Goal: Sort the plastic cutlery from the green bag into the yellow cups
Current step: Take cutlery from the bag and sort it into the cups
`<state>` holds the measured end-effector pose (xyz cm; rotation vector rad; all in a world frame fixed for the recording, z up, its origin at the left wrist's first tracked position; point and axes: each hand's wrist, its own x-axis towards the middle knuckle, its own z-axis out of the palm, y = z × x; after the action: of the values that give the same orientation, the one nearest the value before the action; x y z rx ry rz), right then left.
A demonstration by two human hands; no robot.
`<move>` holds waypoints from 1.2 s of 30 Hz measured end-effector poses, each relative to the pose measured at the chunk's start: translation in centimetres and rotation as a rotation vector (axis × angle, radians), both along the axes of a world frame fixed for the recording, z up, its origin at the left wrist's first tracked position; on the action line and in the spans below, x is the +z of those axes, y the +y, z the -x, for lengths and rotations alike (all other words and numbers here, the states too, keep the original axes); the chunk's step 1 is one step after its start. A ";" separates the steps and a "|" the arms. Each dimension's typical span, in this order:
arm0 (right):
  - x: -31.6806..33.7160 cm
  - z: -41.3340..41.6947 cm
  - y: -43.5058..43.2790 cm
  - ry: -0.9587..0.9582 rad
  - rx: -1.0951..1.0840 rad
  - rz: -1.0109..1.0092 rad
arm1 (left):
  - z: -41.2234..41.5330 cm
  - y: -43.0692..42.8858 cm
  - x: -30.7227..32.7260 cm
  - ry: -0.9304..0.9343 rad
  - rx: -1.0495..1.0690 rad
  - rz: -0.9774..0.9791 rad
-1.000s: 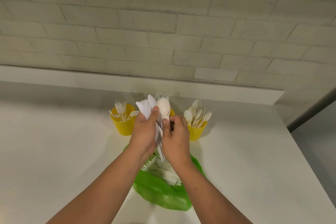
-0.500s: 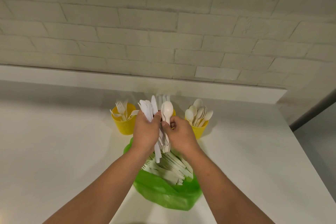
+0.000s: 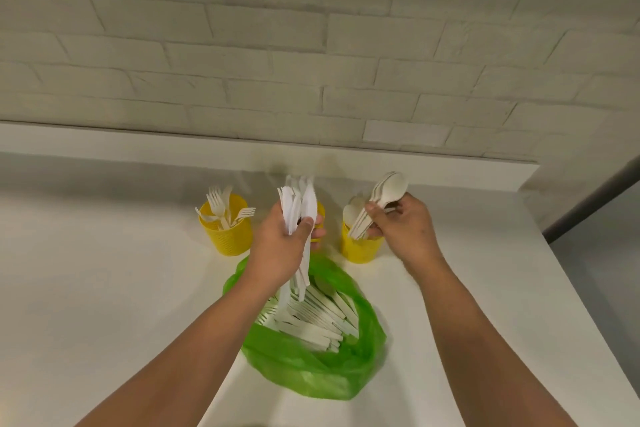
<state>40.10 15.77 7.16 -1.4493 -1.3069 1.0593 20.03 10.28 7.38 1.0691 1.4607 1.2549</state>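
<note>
The spoons [image 3: 384,199] have been carried by the closed right hand [image 3: 405,229] to the right cup [image 3: 360,248]; knives [image 3: 299,218] are gripped in the left hand [image 3: 280,250]

Three cups [image 3: 227,230] stand in a row behind the bag [image 3: 325,364].

Dim even light, soft shadows, curved edges

Both forearms reach forward, left hand [image 3: 281,246] and right hand [image 3: 403,229] each clenched
</note>
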 end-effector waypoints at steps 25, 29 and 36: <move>-0.1 4.5 -4.5 -0.295 0.093 -0.233 | -1.0 0.0 0.0 -0.214 -0.059 -0.001; -0.2 6.6 -6.4 -0.126 0.285 0.095 | -0.8 0.2 0.0 -0.544 -0.042 0.087; -0.6 8.4 -7.3 0.330 0.252 0.238 | 0.3 -0.1 0.5 -0.663 -0.098 0.076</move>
<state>31.70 8.46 6.57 -1.2293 -1.1713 1.5927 19.70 10.15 7.84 0.5769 0.9259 1.3048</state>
